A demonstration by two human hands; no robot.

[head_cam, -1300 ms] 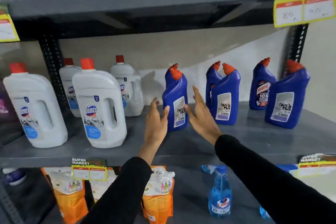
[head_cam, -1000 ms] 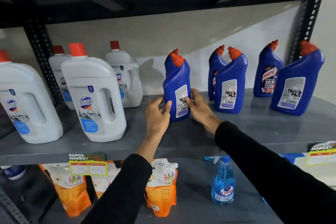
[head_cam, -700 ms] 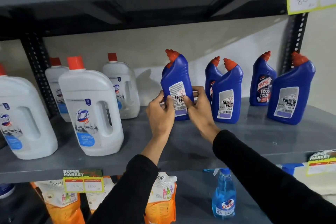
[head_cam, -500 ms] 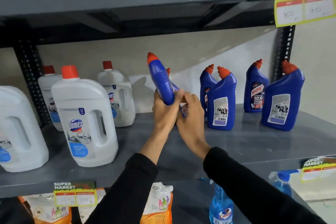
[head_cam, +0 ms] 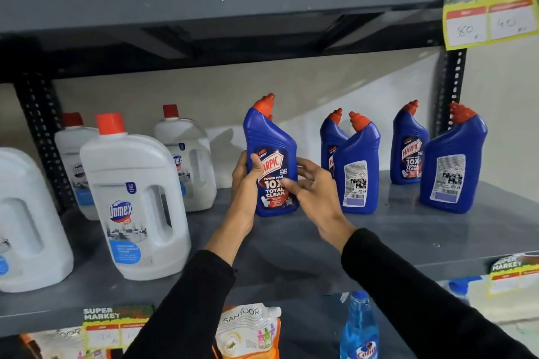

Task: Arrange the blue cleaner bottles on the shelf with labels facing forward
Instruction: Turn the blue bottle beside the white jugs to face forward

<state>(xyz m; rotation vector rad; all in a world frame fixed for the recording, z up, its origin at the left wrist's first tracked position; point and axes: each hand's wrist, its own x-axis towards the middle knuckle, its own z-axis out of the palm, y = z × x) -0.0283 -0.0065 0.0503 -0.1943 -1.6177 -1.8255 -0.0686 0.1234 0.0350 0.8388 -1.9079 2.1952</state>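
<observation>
A blue cleaner bottle (head_cam: 272,143) with a red cap stands upright at the middle of the grey shelf (head_cam: 379,230), its front label facing me. My left hand (head_cam: 248,181) grips its left side, thumb across the label. My right hand (head_cam: 313,188) holds its right side with fingertips on the label. To the right stand several more blue bottles. One (head_cam: 358,166) shows its back label, with another (head_cam: 331,143) partly hidden behind it. A further one (head_cam: 409,144) faces forward, and the rightmost bottle (head_cam: 453,166) shows its back label.
Several white jugs (head_cam: 137,198) with red caps fill the shelf's left half. An upper shelf (head_cam: 221,6) with mesh baskets hangs overhead. Price tags (head_cam: 490,9) hang at the top right. Below sit orange refill pouches (head_cam: 248,332) and a light blue spray bottle (head_cam: 360,326).
Both hands took hold of the middle blue bottle, lifted and tilted it, and turned it round. It now stands upright with its front label towards me instead of the back label.
</observation>
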